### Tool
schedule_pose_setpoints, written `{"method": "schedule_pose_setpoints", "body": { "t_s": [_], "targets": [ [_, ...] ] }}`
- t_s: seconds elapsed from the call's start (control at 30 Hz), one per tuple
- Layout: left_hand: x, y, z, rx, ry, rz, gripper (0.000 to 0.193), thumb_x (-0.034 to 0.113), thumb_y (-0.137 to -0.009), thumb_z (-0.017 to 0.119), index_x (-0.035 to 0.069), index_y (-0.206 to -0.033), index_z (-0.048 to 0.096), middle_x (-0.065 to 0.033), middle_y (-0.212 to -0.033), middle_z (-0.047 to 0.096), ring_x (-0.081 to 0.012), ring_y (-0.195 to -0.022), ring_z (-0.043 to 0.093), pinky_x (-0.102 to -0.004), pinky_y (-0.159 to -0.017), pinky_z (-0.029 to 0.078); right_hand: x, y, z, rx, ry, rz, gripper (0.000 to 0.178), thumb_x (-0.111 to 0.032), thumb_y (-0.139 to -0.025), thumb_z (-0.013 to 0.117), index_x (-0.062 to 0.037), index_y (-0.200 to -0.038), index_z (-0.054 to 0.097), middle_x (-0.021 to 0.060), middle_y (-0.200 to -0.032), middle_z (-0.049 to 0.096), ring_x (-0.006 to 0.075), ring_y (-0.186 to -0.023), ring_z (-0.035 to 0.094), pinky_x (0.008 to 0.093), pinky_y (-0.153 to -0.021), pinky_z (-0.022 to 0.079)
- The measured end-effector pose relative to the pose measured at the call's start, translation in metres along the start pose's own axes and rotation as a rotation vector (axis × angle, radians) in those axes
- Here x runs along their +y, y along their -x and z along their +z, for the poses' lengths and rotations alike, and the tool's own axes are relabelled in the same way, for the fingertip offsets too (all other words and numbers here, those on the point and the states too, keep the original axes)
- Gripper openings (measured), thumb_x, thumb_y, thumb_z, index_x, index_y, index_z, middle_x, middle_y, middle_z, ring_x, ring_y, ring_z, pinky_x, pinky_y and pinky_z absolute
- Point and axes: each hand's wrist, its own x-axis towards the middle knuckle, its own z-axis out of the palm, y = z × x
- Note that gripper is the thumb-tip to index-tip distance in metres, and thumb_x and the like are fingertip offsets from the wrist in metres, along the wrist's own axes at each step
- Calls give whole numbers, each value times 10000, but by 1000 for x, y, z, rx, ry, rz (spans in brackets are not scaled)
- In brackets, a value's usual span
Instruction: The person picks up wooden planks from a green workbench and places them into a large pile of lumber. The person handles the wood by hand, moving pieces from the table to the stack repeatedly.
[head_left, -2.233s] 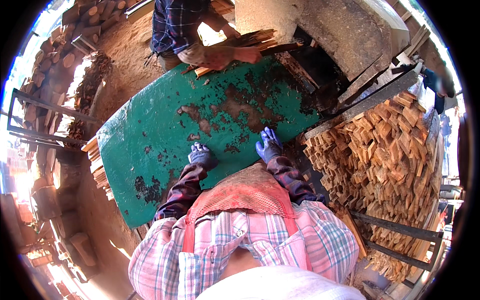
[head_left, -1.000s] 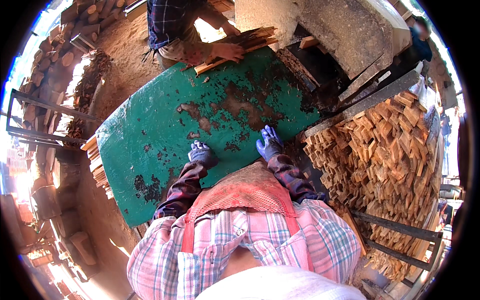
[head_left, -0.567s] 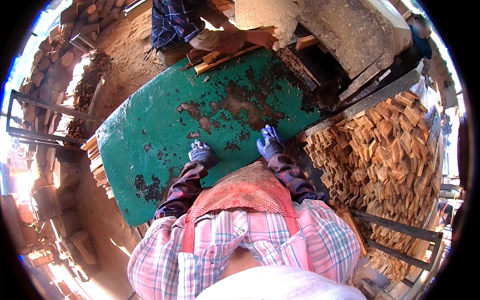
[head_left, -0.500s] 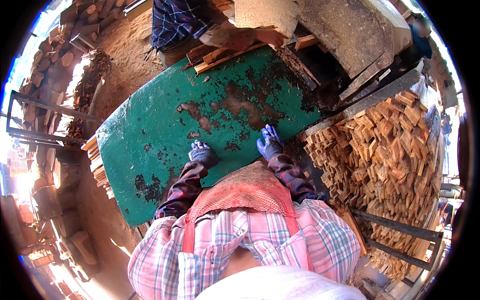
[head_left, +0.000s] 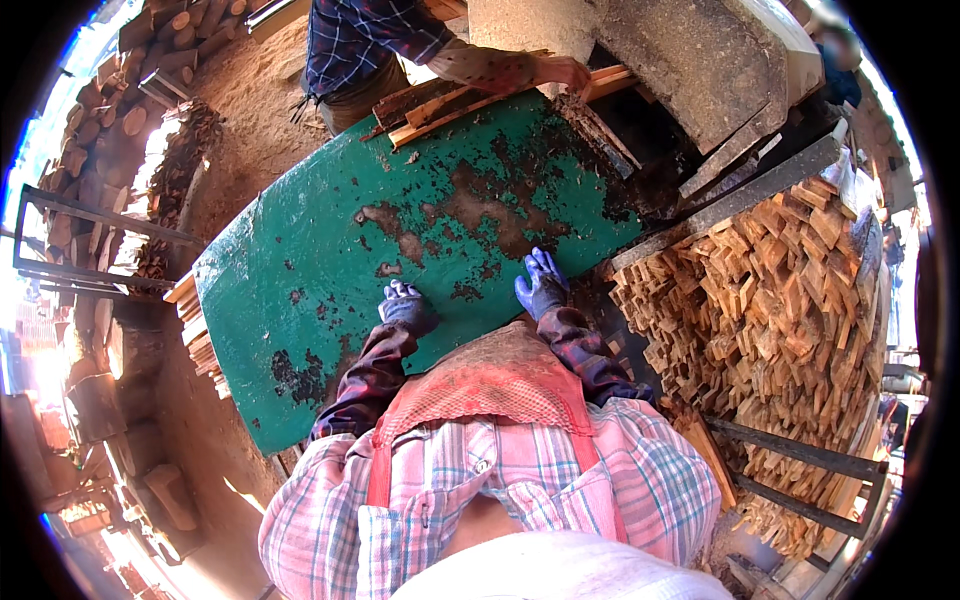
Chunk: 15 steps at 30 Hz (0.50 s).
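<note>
Both my hands wear blue-purple gloves and rest on the near part of a green table [head_left: 290, 240] with worn, peeling paint. My left hand [head_left: 405, 306] has its fingers on the surface, slightly bent and apart, and holds nothing. To its right, my right hand [head_left: 542, 284] lies with thumb and fingers spread, also without anything in it, near the table's right edge. Along the far edge, out of my reach, lie several rough wooden strips [head_left: 440, 106]. A co-worker's hand [head_left: 562, 73] is at the strips' right end, beside the dusty machine [head_left: 690, 75].
At the right rises a big stack of cut wood pieces [head_left: 760, 300], with a metal frame [head_left: 790, 450] below it. Wooden boards [head_left: 200, 335] stick out by the table's left edge. Logs [head_left: 95, 125] are piled at the far left. A dark bar [head_left: 740, 205] borders the stack.
The co-worker's hand and forearm have moved a little right, toward the machine, and a wooden strip there shows farther left than before. My hands stay in place.
</note>
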Motion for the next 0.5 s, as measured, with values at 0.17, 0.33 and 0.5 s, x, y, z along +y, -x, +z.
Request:
{"method": "schedule_pose_setpoints", "body": {
  "t_s": [0.17, 0.33, 0.5],
  "targets": [
    [0, 1, -2, -11, -6, -2, 952, 544, -680, 624, -11, -1363, 261, -234, -1434, 189, -373, -1323, 217, -430, -1035, 304, -2, 0, -1, -11, 4, 6, 523, -326, -786, 567, -80, -1242, 495, 106, -1373, 385, 283, -1280, 331, 359, -1053, 292],
    [2, 6, -9, -9, -2, 7, 932, 535, -690, 616, -12, -1360, 269, -231, -1433, 195, -366, -1326, 214, -427, -1031, 311, -1, 1, -1, 6, -7, 5, 515, -316, -782, 574, -80, -1234, 501, 106, -1368, 393, 283, -1274, 342, 359, -1048, 300],
    [-1, -1, 5, 48, -25, 8, 911, 549, -694, 608, -16, -1340, 304, -236, -1422, 220, -368, -1311, 247, -431, -1016, 330, 1, 1, 4, 36, -11, -13, 508, -331, -780, 559, -84, -1221, 511, 107, -1352, 413, 271, -1268, 352, 361, -1044, 294]
  ]
}}
